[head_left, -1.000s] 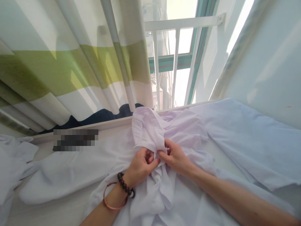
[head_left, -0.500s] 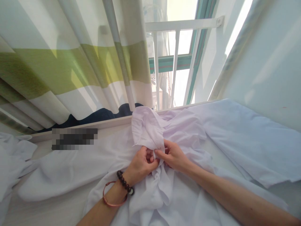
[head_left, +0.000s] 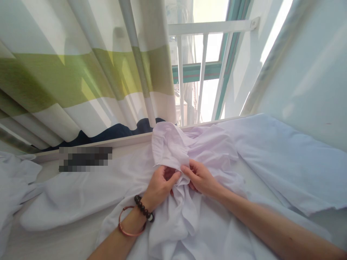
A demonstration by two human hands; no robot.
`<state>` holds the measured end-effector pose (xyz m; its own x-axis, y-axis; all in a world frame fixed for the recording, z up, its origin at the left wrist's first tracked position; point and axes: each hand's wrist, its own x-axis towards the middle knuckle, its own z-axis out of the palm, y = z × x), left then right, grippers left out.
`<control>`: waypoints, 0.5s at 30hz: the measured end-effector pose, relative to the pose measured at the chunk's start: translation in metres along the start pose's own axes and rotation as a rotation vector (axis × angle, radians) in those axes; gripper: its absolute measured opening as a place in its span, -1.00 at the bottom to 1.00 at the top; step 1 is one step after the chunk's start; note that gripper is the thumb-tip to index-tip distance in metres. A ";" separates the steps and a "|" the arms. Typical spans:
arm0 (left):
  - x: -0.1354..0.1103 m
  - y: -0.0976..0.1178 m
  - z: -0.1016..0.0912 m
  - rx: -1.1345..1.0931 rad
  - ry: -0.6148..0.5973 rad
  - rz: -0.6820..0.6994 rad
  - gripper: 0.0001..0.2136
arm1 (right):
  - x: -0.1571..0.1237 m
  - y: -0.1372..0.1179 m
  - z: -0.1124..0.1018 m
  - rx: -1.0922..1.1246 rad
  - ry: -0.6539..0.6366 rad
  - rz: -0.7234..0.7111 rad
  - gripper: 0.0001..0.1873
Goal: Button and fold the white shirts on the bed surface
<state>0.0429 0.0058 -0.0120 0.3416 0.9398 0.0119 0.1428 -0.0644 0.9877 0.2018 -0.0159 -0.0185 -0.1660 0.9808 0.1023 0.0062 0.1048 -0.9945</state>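
A white garment (head_left: 211, 151) lies spread and bunched across a pale surface below a window. My left hand (head_left: 159, 186), with a bead bracelet and a copper bangle on the wrist, pinches a fold of the cloth at its bunched middle. My right hand (head_left: 199, 177) meets it fingertip to fingertip and pinches the same fold from the right. Both hands are closed on the fabric. A raised flap of the garment (head_left: 169, 146) stands just behind the fingers.
A green, yellow and white striped curtain (head_left: 81, 79) hangs at the back left. A barred window (head_left: 200, 72) is behind the garment, a pale wall (head_left: 311, 72) at the right. More white cloth (head_left: 13, 180) lies at the far left. A ledge (head_left: 124, 142) runs along the back.
Both hands have shifted slightly up and back along the fold, regripping the cloth. The garment itself has barely moved.
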 end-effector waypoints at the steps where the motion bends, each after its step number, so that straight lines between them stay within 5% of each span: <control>1: 0.001 -0.001 0.000 0.003 0.047 0.021 -0.67 | -0.001 0.001 0.001 0.002 0.041 -0.040 -0.71; 6: 0.004 -0.005 -0.002 0.122 0.229 -0.009 -0.71 | -0.006 0.004 0.004 -0.167 0.037 -0.191 -0.77; 15: 0.003 0.004 -0.005 -0.061 -0.025 0.011 -0.80 | -0.005 0.008 0.004 -0.293 0.019 -0.179 -0.81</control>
<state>0.0401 0.0100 -0.0068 0.3664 0.9303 0.0193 0.0821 -0.0530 0.9952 0.1984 -0.0203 -0.0266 -0.1721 0.9451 0.2779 0.2616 0.3158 -0.9120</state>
